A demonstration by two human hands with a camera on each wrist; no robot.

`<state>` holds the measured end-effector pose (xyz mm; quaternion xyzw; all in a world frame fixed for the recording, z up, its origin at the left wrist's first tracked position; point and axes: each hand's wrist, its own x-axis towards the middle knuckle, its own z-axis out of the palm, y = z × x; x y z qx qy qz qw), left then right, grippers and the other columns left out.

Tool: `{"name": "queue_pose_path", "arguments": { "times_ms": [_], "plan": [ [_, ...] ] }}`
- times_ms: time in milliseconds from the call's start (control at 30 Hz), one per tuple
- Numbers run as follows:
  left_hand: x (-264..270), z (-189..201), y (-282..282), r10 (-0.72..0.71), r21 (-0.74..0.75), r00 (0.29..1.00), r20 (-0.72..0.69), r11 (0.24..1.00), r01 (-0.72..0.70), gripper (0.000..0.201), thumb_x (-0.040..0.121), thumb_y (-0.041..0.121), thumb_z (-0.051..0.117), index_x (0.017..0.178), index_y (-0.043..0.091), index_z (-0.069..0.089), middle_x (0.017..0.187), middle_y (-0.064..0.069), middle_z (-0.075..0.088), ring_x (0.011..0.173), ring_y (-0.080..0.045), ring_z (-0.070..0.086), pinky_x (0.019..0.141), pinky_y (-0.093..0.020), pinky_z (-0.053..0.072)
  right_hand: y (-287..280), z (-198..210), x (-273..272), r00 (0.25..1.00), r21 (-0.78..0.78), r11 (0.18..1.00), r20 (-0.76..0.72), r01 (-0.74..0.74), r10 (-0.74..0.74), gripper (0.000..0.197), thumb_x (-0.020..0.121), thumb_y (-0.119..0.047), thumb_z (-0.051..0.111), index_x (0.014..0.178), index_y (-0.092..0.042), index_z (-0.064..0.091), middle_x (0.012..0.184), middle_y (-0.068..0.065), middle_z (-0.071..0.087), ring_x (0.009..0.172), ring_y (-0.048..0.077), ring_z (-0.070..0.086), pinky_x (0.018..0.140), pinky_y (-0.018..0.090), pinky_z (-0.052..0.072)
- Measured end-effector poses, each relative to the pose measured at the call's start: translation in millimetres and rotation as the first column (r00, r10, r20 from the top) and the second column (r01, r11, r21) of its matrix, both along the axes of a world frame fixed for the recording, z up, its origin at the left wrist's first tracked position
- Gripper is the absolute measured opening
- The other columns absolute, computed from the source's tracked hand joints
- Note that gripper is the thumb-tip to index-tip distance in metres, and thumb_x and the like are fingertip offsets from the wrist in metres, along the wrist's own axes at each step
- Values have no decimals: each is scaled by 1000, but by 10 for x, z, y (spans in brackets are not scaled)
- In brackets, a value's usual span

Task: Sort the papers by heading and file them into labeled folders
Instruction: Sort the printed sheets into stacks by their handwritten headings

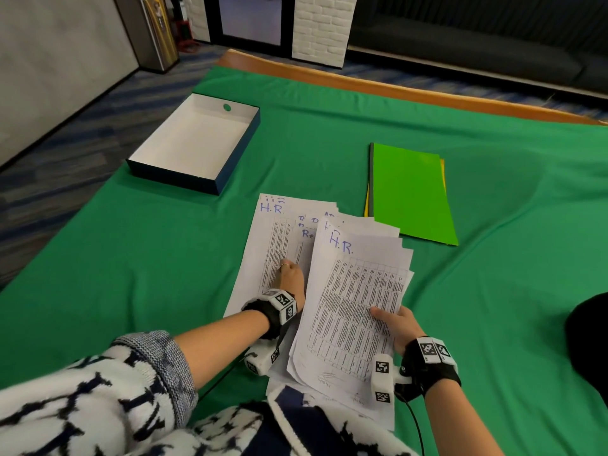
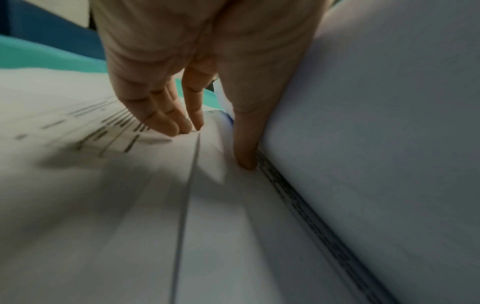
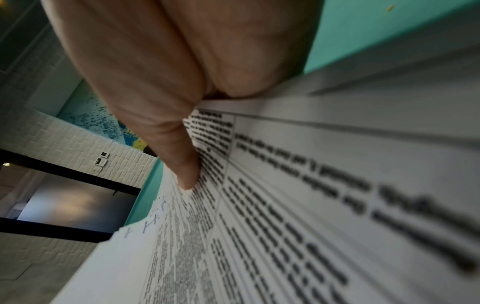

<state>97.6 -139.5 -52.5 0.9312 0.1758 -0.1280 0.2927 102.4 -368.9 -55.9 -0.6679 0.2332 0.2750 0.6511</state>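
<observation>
A fanned stack of printed papers (image 1: 355, 291) headed "H.R." in blue ink is lifted at a slant, pinched at its right edge by my right hand (image 1: 394, 324), thumb on top. In the right wrist view the thumb (image 3: 182, 156) presses on the top sheet (image 3: 311, 205). Under it, flat sheets (image 1: 263, 245) headed "H.R." and "Re.." lie on the green cloth. My left hand (image 1: 291, 278) rests on these with straight fingers. In the left wrist view its fingertips (image 2: 182, 125) touch the flat paper (image 2: 130, 205) beside the raised stack (image 2: 376, 144).
A stack of folders (image 1: 411, 192), green on top with a yellow edge, lies right of the papers. A white box tray (image 1: 210, 182) with dark blue walls sits at the back left. The table's wooden edge (image 1: 362, 82) runs behind; a dark object (image 1: 589, 340) is at the right.
</observation>
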Motion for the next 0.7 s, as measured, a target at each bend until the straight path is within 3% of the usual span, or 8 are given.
{"name": "queue_pose_path", "arguments": {
  "times_ms": [67,133,267,333,400,467,567,700],
  "plan": [
    [-4,-28,-47,-32,17,998,58,999,31,30,88,-8,45,118,-7,43,128,-23,38,110,-32,49,91,-33,41,1,-14,7,1000,-3,1000,0,2,-2,24,87,-1,58,110,-1,57,105,17,69,89,30,69,72,42,57],
    [5,21,-64,69,-16,996,50,998,-68,29,93,-6,36,121,-5,42,128,-22,43,109,-29,52,90,-31,42,2,-20,6,1000,0,1000,0,5,-5,25,86,-1,59,111,0,57,104,17,69,90,30,69,73,43,57],
    [26,119,-29,78,-127,993,-91,988,-90,29,96,6,38,123,-4,46,125,-21,53,112,-33,54,90,-33,43,16,-25,3,999,-16,1000,38,-2,2,24,85,-1,61,108,-1,58,100,14,70,86,27,70,66,38,57],
    [30,177,-28,55,-267,993,-106,960,-82,37,97,28,41,115,-2,55,120,-18,59,108,-33,56,88,-36,43,26,-41,14,998,-44,999,63,-13,16,27,83,-1,63,109,0,57,102,14,70,86,27,70,69,40,57],
    [25,283,-63,118,-543,984,-134,822,-173,66,87,65,36,113,10,62,115,-8,63,104,-27,58,90,-33,43,39,-33,20,996,-75,996,78,-47,52,28,82,-1,64,109,-3,58,105,14,69,89,28,69,75,42,56],
    [27,360,-89,104,-594,985,-136,787,-165,82,71,80,45,120,16,59,114,2,63,103,-21,58,94,-33,43,34,-12,18,991,-104,992,102,-77,88,27,82,-2,65,108,-6,59,104,12,69,89,26,69,78,42,56],
    [5,394,-39,-47,-350,998,-35,936,32,53,72,32,76,116,8,56,114,-7,63,102,-25,60,87,-33,51,8,2,14,990,-79,994,107,-79,87,30,81,-4,67,110,-5,59,101,12,70,86,26,71,73,41,56],
    [-65,421,142,-107,-500,994,-38,863,74,41,74,10,75,111,-1,60,100,-8,63,96,-22,59,79,-26,51,-2,-2,6,984,-1,999,173,-46,46,59,72,-20,78,123,-6,51,110,11,68,94,25,69,74,36,56]
  ]
}}
